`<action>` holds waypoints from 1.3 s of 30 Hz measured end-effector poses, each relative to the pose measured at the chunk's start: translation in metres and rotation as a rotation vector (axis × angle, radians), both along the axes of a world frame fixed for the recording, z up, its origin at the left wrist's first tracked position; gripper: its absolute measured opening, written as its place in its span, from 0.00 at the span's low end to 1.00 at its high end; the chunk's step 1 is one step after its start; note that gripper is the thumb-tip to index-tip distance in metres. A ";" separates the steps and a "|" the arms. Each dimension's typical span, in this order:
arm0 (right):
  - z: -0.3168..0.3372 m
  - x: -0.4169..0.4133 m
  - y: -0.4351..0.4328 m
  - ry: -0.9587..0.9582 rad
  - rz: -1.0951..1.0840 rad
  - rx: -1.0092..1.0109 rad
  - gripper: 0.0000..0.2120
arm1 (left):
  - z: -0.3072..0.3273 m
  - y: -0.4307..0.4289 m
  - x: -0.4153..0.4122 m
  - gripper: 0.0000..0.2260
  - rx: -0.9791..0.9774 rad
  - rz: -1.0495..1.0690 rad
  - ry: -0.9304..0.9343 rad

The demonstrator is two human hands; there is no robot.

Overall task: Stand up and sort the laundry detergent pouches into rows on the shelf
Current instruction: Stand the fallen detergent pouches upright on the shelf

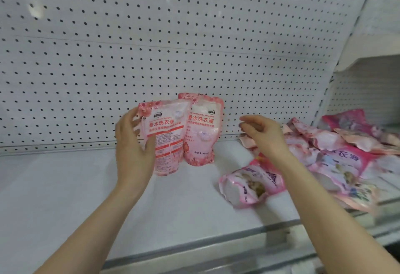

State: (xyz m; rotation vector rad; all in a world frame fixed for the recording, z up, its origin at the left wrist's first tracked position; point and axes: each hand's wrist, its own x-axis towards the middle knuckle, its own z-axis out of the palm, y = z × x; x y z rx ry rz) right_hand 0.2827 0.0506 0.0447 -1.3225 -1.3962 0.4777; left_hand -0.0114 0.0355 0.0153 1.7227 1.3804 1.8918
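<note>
A white shelf [65, 187] with a pegboard back [151, 35] fills my view. My left grip [132, 143] curls round a pale pink pouch [166, 135], holding it upright near the shelf's middle. At its two o'clock a second pouch [203, 130] stands against the pegboard. My right grip [264, 133] hangs open and holds nothing. The soft base may slump when I let go, I judge, tipping my pouch onto its neighbour and felling both. At three o'clock lies the unsorted heap [329, 143]. A darker pink pouch [251, 185] at five o'clock crowds where the row would grow.
</note>
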 end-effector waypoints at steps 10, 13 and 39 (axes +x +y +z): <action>-0.037 0.066 -0.102 -0.255 -0.288 0.032 0.13 | -0.031 -0.031 0.099 0.13 -0.058 -0.438 0.618; -0.033 0.098 -0.104 -0.341 -0.420 0.072 0.13 | -0.029 -0.024 0.136 0.18 -0.120 -0.549 0.781; -0.056 0.088 -0.072 -0.711 0.466 0.094 0.12 | -0.013 -0.063 0.134 0.22 -0.929 -0.012 0.507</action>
